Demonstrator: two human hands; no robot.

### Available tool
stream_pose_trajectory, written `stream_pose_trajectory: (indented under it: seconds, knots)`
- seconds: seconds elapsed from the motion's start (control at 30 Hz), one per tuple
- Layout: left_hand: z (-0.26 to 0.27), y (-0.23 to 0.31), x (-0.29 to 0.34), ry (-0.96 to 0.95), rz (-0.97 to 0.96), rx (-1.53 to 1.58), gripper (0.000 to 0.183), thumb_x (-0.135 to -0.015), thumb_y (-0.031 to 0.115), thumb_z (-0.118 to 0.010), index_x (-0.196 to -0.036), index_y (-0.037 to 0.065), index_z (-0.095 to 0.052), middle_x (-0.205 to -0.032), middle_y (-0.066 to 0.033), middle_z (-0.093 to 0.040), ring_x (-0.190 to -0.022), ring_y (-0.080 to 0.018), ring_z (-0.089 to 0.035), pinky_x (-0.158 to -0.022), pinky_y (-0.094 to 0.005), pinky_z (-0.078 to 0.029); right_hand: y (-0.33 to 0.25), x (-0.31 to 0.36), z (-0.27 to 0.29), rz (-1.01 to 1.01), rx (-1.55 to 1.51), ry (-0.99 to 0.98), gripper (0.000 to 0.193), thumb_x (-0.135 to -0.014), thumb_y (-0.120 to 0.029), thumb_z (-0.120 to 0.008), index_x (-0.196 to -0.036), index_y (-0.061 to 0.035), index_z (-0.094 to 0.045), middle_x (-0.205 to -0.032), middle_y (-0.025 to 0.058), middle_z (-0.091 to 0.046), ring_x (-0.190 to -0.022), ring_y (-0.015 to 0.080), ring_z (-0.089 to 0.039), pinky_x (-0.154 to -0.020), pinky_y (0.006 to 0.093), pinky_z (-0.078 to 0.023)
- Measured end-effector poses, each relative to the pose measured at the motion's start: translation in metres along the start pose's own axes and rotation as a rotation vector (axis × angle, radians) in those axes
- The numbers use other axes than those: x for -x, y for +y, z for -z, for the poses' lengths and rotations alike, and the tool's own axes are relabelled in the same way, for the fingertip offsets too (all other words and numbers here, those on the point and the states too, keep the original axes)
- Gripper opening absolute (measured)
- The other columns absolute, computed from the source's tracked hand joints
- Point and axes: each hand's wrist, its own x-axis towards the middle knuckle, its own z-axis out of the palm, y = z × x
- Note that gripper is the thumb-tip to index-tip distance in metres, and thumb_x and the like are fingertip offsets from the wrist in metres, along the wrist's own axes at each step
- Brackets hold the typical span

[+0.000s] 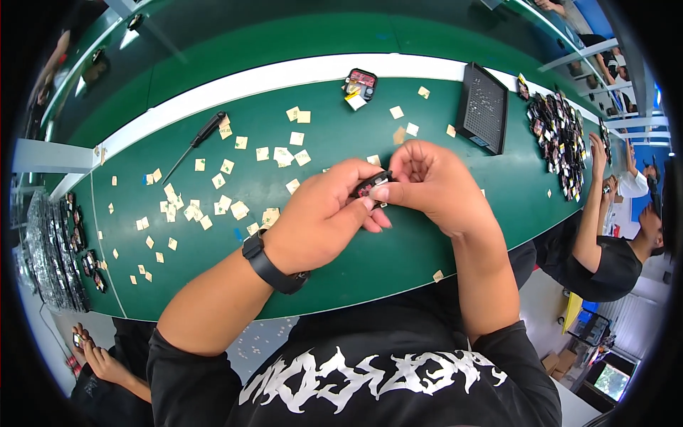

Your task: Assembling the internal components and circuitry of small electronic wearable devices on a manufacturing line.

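Left hand (316,217) grips a black device (366,186) — right hand (440,186) pinching its end — above the green table (356,274).

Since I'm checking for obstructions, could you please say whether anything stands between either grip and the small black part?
Nothing visible does: the left grip and the right grip both touch the small black part.

Large, jagged white lettering (373,386) runs across my black shirt (398,414). Small green or dark marks (227,166) sit on many of the cream squares (304,117), too tiny for me to read. The tray (486,107) carries a blue label (481,141), too small for me to make out.
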Motion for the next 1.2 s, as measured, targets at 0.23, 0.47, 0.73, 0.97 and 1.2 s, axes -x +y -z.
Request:
stream_pose_trajectory:
  seconds: [0.23, 0.47, 0.73, 0.97, 1.2]
  knots:
    - [-0.007, 0.005, -0.003, 0.192, 0.061, 0.139, 0.03, -0.103, 0.005, -0.057, -0.131, -0.004, -0.052, -0.111, -0.0151, -0.068, -0.084, -0.0171, -0.071, -0.075, -0.0283, -0.06, 0.0, 0.018, 0.026, 0.013, -0.302, 0.082, 0.021, -0.093, -0.02, -0.076, -0.098, -0.0041, -0.064, -0.081, -0.0016, -0.063, -0.059, 0.0016, -0.044, -0.051, 0.0188, -0.032]
    - [-0.001, 0.01, 0.003, 0.202, 0.141, 0.212, 0.03, -0.102, 0.006, -0.058, -0.13, -0.006, -0.053, -0.11, -0.0192, -0.071, -0.08, -0.0161, -0.072, -0.073, -0.0256, -0.061, -0.019, 0.004, 0.026, 0.116, 0.012, 0.237, 0.025, -0.093, -0.025, -0.074, -0.098, -0.0024, -0.064, -0.075, -0.0011, -0.061, -0.064, 0.0039, -0.048, -0.056, 0.021, -0.037]
    - [0.004, 0.035, 0.058, 0.432, -0.02, 0.007, 0.028, -0.103, 0.008, -0.059, -0.128, -0.004, -0.055, -0.11, -0.017, -0.072, -0.081, -0.0159, -0.072, -0.068, -0.0242, -0.059, -0.023, -0.071, 0.015, 0.496, 0.858, 0.407, 0.071, -0.082, -0.041, -0.082, -0.134, 0.0023, -0.061, -0.118, 0.0223, -0.063, -0.104, 0.0355, -0.067, -0.091, 0.0422, -0.054]
    - [0.116, 0.015, 0.224, 1.307, -0.168, -0.588, 0.021, -0.101, 0.009, -0.064, -0.119, -0.002, -0.065, -0.101, -0.0036, -0.07, -0.09, -0.0099, -0.064, -0.081, -0.0245, -0.051, -0.035, -0.09, 0.014, 0.591, 0.889, 0.298, 0.044, -0.081, -0.029, -0.082, -0.109, 0.0036, -0.072, -0.1, 0.0177, -0.064, -0.092, 0.0343, -0.065, -0.083, 0.0412, -0.051]
    - [0.184, 0.009, 0.287, 1.608, 0.153, -1.172, 0.026, -0.089, 0.021, -0.069, -0.102, -0.001, -0.075, -0.083, -0.0172, -0.072, -0.076, -0.0287, -0.068, -0.072, -0.0393, -0.051, -0.032, -0.079, 0.012, 0.742, 1.04, 0.403, 0.036, -0.078, -0.023, -0.079, -0.103, 0.0019, -0.072, -0.099, 0.0167, -0.064, -0.087, 0.0358, -0.067, -0.078, 0.0438, -0.054]
